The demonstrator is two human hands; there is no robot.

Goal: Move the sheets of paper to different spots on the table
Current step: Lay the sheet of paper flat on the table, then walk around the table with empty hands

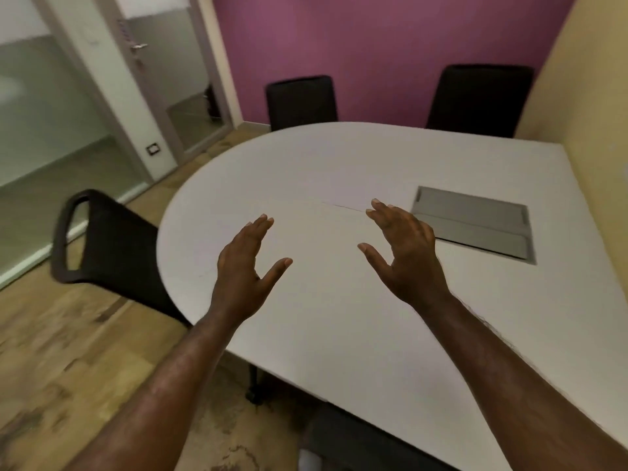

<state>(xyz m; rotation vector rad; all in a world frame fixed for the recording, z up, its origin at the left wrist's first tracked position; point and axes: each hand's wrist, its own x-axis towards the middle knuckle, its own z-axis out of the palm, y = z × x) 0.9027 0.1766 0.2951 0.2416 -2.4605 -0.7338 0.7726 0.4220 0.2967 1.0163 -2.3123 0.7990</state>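
White sheets of paper lie flat on the white table (339, 334) and barely stand out from it. One sheet (326, 188) shows only through a thin dark edge line between my fingertips. I cannot tell how many sheets there are. My left hand (251, 266) hovers over the table's left half, palm down, fingers apart, holding nothing. My right hand (404, 253) hovers a little further right, fingers spread and slightly curled. Its fingertips are close to the paper's edge line.
A grey cable hatch (475, 226) is set into the tabletop just right of my right hand. Black chairs stand at the left (112, 246) and at the far side (300, 100) (479, 96). A yellow wall (584, 130) borders the table's right edge.
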